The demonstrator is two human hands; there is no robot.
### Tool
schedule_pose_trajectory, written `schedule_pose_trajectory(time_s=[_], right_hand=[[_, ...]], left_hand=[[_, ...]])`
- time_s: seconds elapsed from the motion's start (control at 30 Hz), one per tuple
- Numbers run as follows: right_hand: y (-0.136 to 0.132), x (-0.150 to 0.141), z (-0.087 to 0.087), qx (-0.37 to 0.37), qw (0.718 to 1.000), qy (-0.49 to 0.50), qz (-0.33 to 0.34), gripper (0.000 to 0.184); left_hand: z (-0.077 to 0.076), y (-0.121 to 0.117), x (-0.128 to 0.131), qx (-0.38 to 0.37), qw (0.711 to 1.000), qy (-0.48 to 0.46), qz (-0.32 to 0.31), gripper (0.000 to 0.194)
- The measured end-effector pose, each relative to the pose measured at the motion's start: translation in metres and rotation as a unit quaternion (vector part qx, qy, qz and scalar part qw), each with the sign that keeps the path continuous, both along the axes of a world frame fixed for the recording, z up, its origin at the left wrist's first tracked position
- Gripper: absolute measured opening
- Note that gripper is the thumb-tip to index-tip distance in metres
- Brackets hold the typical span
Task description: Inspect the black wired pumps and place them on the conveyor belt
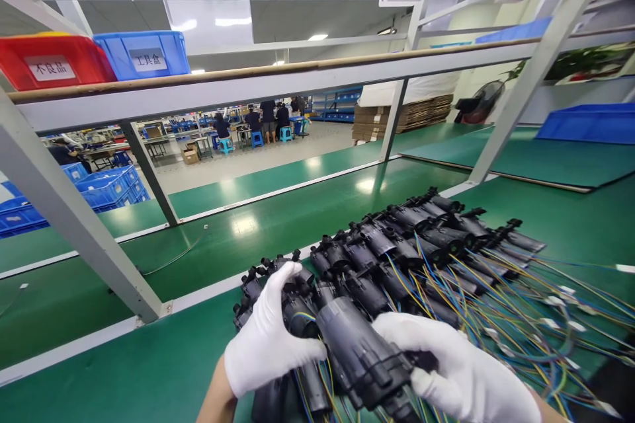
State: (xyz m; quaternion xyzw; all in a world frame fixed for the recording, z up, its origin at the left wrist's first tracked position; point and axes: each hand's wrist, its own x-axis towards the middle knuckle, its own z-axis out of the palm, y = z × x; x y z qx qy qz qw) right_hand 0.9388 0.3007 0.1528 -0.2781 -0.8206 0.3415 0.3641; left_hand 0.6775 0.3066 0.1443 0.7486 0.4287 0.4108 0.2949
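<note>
A black cylindrical pump-like unit (364, 350) is held tilted in front of me, its ribbed end towards the lower right. My right hand (451, 363), in a white glove, grips it from the right with bent fingers. On the other side is my left hand (270, 337), also gloved in white, its thumb and fingers spread in a wide C. The thumb tip comes close to the held unit; whether it touches, I cannot tell. Behind and below both hands lie rows of similar black units (377, 241), with yellow, blue and green wires (501, 317) trailing to the right.
White metal posts (84, 211) and a shelf rail (278, 79) frame the green bench (198, 344). On the shelf stand a red bin (54, 66) and a blue bin (141, 56). A blue tray (588, 124) lies at right. People sit far behind.
</note>
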Motion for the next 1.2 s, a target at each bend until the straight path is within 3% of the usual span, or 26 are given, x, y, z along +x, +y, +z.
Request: schedule_pose_trajectory(time_s=[0.1, 0.2, 0.23, 0.3, 0.43, 0.5, 0.67, 0.77, 0.87, 0.93, 1.0, 1.1, 1.2], right_hand=[[0.000, -0.008, 0.000, -0.168, 0.971, 0.156, -0.068, 0.055], [0.011, -0.021, 0.008, -0.347, 0.881, 0.298, -0.118, 0.059], [0.017, -0.024, 0.012, -0.378, 0.860, 0.317, -0.132, 0.059], [0.029, -0.025, 0.023, -0.392, 0.846, 0.329, -0.151, 0.062], [0.049, -0.011, 0.051, -0.332, 0.870, 0.328, -0.159, 0.060], [0.058, -0.002, 0.070, -0.285, 0.882, 0.334, -0.174, 0.057], [0.099, 0.016, 0.126, -0.113, 0.911, 0.308, -0.248, 0.040], [0.141, 0.020, 0.153, 0.018, 0.924, 0.234, -0.303, 0.036], [0.195, 0.018, 0.166, 0.099, 0.929, 0.086, -0.346, 0.039], [0.234, 0.010, 0.164, 0.110, 0.927, -0.041, -0.356, 0.029], [0.270, -0.002, 0.150, 0.097, 0.919, -0.169, -0.343, 0.022], [0.307, -0.027, 0.111, 0.060, 0.894, -0.329, -0.298, 0.026], [0.323, -0.049, 0.066, 0.019, 0.861, -0.443, -0.251, 0.028]], left_hand=[[0.007, 0.001, 0.001, -0.092, 0.994, 0.021, -0.061, 0.074], [0.009, -0.002, 0.006, -0.143, 0.979, 0.051, -0.139, 0.039], [0.008, -0.003, 0.007, -0.166, 0.973, 0.052, -0.151, 0.033], [0.004, -0.004, 0.006, -0.230, 0.959, 0.039, -0.162, 0.029], [-0.004, -0.001, 0.002, -0.333, 0.915, 0.046, -0.224, 0.035], [-0.005, 0.001, 0.003, -0.332, 0.902, 0.072, -0.267, 0.041], [-0.007, 0.010, 0.007, -0.338, 0.887, 0.071, -0.307, 0.049], [-0.010, 0.015, 0.008, -0.327, 0.893, 0.036, -0.307, 0.049], [-0.011, 0.019, 0.009, -0.295, 0.917, 0.033, -0.265, 0.042], [-0.009, 0.020, 0.009, -0.286, 0.924, 0.043, -0.249, 0.041], [-0.005, 0.020, 0.008, -0.290, 0.926, 0.050, -0.237, 0.042], [0.009, 0.016, 0.002, -0.308, 0.928, 0.065, -0.197, 0.041], [0.025, 0.012, -0.008, -0.308, 0.940, 0.089, -0.120, 0.036]])
